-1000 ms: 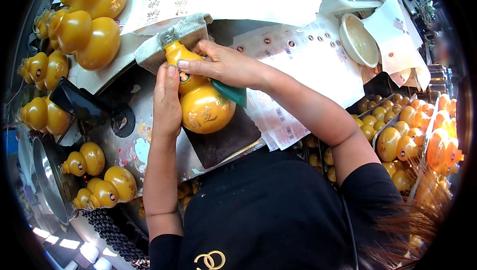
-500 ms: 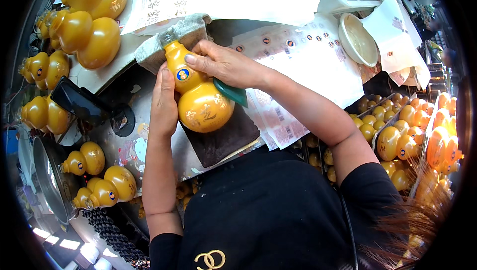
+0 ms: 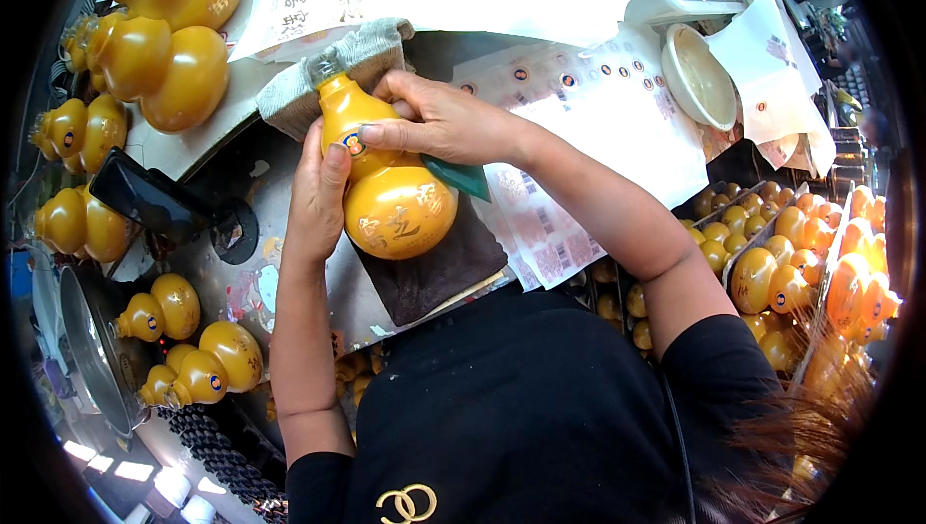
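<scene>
A yellow gourd-shaped bottle point(image 3: 400, 223) lies tilted in front of me, its clear neck resting on a folded grey cloth point(image 3: 287, 104). Its round lower bulb is over a dark brown cloth point(image 3: 434, 283). My left hand point(image 3: 316, 198) is closed along the bottle's left side, thumb by the waist. My right hand point(image 3: 451, 124) reaches over the upper bulb, its thumb pressed at a small round blue-and-orange sticker point(image 3: 353, 146). A green flat scraper point(image 3: 460, 177) sticks out from under the right palm. Gold characters mark the lower bulb.
Transfer sheets with round stickers point(image 3: 598, 128) spread on the right, near a cream bowl point(image 3: 696, 75). A phone on a stand point(image 3: 154, 198) is at left, among more gourd bottles point(image 3: 183, 75). Racks of bottles point(image 3: 786, 273) stand at right, a metal pan point(image 3: 92, 350) at lower left.
The right thumb has come down from the upper bulb onto the sticker, partly covering it. My left thumb has bent in toward the bottle's waist. The scraper has shifted slightly right.
</scene>
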A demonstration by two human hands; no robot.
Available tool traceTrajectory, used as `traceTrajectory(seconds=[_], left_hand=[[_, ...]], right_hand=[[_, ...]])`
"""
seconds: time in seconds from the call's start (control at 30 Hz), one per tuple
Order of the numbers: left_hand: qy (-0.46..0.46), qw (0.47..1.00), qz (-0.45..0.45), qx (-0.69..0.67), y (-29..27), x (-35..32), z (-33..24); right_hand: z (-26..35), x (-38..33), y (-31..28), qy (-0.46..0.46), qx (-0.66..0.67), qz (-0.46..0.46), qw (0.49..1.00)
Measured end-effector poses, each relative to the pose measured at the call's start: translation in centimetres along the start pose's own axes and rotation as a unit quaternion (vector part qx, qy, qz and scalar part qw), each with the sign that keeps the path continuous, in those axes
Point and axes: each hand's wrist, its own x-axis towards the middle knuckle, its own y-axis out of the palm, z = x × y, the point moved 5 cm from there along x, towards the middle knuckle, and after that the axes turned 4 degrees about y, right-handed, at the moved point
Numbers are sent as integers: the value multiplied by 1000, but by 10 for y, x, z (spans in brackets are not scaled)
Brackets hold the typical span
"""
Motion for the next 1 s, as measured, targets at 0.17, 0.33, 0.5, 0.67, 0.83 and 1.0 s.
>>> traceTrajectory(seconds=[0.17, 0.33, 0.5, 0.67, 0.83, 1.0], left_hand=[[-2, 999, 6, -34, -1, -1, 5], [-30, 993, -22, -116, -4, -4, 15], [-60, 982, -40, -174, -5, -3, 10], [-72, 996, -27, -53, 6, 5, -3], [-59, 991, -55, -103, 11, 3, -6], [-74, 988, -60, -119, 12, 3, -9]], right_hand=[[1, -2, 0, 3, 65, 25, 998], [-8, -1, 5, 2, 134, 12, 991], [-41, -17, -1, 216, 333, -2, 918], [-29, -43, -20, 205, 524, -6, 827], [40, -38, -30, 30, 379, -57, 923], [38, -15, -34, 75, 447, -94, 886]])
